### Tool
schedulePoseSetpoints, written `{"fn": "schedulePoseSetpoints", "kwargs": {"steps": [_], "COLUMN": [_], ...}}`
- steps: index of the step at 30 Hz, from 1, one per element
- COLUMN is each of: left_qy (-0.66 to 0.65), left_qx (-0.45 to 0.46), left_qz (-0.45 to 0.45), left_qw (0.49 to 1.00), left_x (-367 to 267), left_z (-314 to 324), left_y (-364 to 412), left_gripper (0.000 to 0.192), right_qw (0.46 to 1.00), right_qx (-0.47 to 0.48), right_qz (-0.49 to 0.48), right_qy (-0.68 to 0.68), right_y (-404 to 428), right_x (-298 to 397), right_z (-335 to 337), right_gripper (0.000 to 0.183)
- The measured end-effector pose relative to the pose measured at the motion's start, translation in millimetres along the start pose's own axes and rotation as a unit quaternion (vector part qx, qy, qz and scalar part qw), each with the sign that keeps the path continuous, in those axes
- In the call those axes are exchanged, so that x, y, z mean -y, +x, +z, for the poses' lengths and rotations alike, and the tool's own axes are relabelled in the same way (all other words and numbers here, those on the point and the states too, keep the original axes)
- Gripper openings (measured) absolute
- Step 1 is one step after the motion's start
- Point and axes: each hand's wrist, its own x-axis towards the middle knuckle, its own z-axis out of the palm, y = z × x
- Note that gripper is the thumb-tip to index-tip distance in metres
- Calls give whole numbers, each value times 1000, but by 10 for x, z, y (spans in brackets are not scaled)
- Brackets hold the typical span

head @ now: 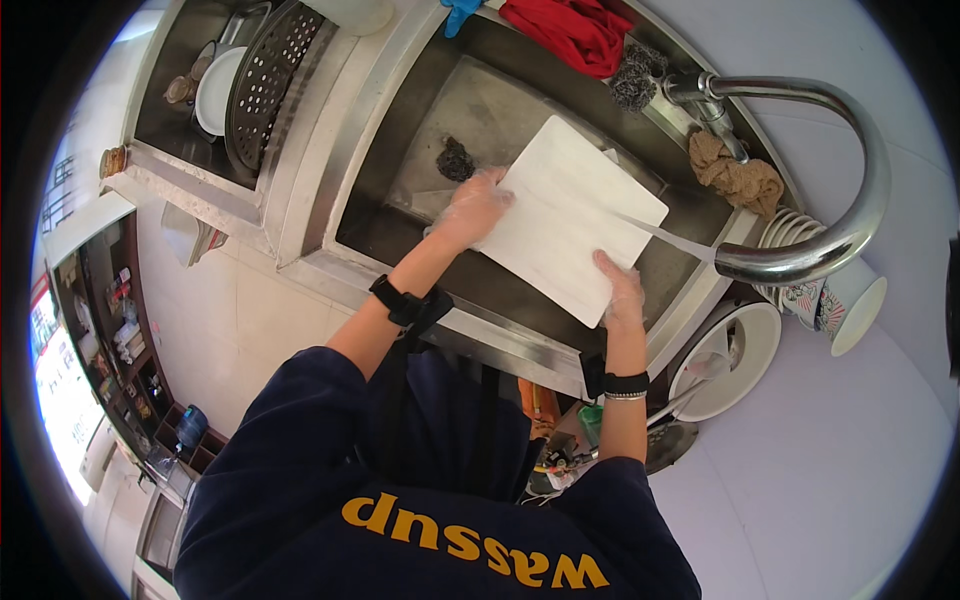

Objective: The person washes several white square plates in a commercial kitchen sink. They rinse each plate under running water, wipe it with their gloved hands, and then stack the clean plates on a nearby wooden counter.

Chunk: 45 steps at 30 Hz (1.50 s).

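A flat white rectangular board (577, 202) is held tilted over a stainless steel sink (480, 97). My left hand (476, 206), in a clear plastic glove, grips its left edge. At the near right edge, my right hand (621, 289) holds it with the thumb on top; this hand is gloved too. From the curved chrome faucet (810, 259) a stream of water (667, 236) runs onto the board's face. The fingers beneath the board are hidden. A dark scouring pad (454, 159) lies in the sink just beyond my left hand.
On the sink's far ledge are a red cloth (570, 34), steel wool (637, 75) and a brown rag (735, 172). Stacked paper cups (844, 307) and a white bucket (765, 352) stand at the right. The left basin holds a perforated metal tray (274, 82) and a white dish (219, 91).
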Motion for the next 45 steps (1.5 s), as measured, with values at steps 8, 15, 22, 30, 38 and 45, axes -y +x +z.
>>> {"fn": "schedulePoseSetpoints", "kwargs": {"steps": [8, 15, 22, 30, 38, 45], "left_qy": [0, -440, -579, -679, -557, -529], "left_qx": [-135, 85, 178, 174, 187, 177], "left_qz": [81, -18, -178, -129, -14, -44], "left_qw": [988, 894, 775, 701, 809, 829], "left_x": [-392, -429, -451, -230, -384, -448], "left_z": [-148, -25, 127, 283, 122, 101], "left_y": [-319, -199, 53, -57, 29, 23], "left_gripper": [36, 61, 46, 30, 38, 39], "right_qw": [996, 956, 659, 549, 710, 988], "right_qx": [-8, -131, -66, -26, -6, 61], "right_qz": [-13, -225, -535, -579, -490, -105], "right_qy": [91, -136, -524, -602, -505, -100], "right_y": [27, -186, -390, -396, -476, -71], "right_x": [-37, 91, 215, 253, 425, 461], "right_z": [194, 271, 291, 88, 17, -261], "right_gripper": [48, 32, 32, 36, 58, 53]}}
